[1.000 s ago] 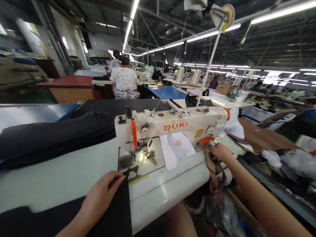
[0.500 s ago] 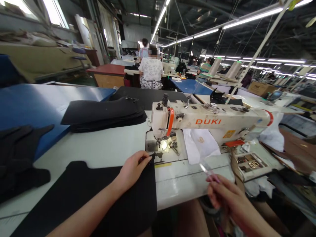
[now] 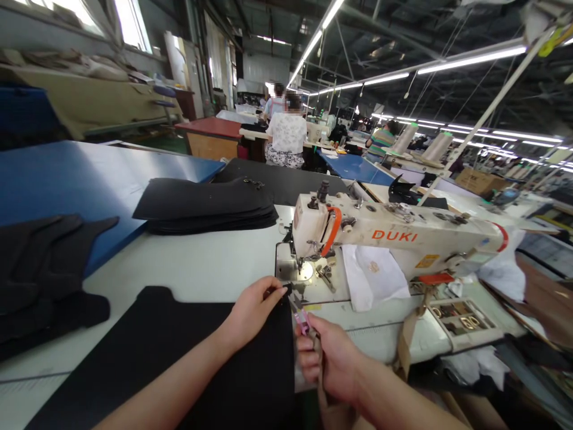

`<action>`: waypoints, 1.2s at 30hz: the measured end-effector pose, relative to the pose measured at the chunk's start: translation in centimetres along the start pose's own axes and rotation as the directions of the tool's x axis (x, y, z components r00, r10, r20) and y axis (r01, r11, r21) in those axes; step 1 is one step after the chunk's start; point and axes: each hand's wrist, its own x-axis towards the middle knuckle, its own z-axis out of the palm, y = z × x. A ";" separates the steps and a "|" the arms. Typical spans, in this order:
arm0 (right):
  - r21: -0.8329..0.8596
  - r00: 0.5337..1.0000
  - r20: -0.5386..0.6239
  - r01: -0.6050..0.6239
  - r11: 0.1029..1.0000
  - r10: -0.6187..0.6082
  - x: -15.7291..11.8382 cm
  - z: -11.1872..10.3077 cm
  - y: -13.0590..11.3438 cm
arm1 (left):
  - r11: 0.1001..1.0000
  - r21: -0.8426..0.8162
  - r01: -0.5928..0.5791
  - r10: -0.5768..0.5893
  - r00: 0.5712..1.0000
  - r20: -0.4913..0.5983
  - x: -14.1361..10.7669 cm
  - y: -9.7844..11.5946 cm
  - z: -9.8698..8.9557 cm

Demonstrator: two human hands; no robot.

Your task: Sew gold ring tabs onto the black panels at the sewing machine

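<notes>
My left hand (image 3: 258, 307) is closed in a pinch at the upper right corner of a large black fabric panel (image 3: 179, 334), which lies over the table's front edge. In my right hand (image 3: 329, 352) are small scissors (image 3: 302, 321) with pink handles. Their blades point up and left and reach the pinched corner, just beside my left fingertips. Whether the blades touch the fabric I cannot tell. A beige strip hangs by my right fingers. Just behind the corner stands a white sewing machine (image 3: 394, 230) with its needle area above a metal plate.
A stack of black panels (image 3: 206, 206) lies behind my left hand, and more black pieces (image 3: 49, 263) are at far left. White cloth (image 3: 373, 275) sits under the machine arm. A parts tray (image 3: 468, 322) is at right. Several people work farther back.
My right hand has brought the scissors left, from over the table front to the panel's corner. My left hand keeps its pinch. The whole view has shifted slightly.
</notes>
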 end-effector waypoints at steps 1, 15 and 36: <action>-0.003 1.000 -0.003 0.000 1.000 0.000 0.0 0.1 0.1 | 1.000 -0.008 0.000 0.000 1.000 -0.002 0.0 0.0 0.0; -0.006 1.000 -0.013 0.021 1.000 -0.022 0.1 -0.1 0.7 | 0.999 -0.037 0.003 -0.003 1.000 -0.009 -0.1 0.2 0.0; 0.106 0.644 -0.429 0.732 0.673 -0.634 -6.9 -10.6 -1.9 | 0.976 -0.131 -0.176 0.176 0.984 -0.013 -4.3 4.1 -2.8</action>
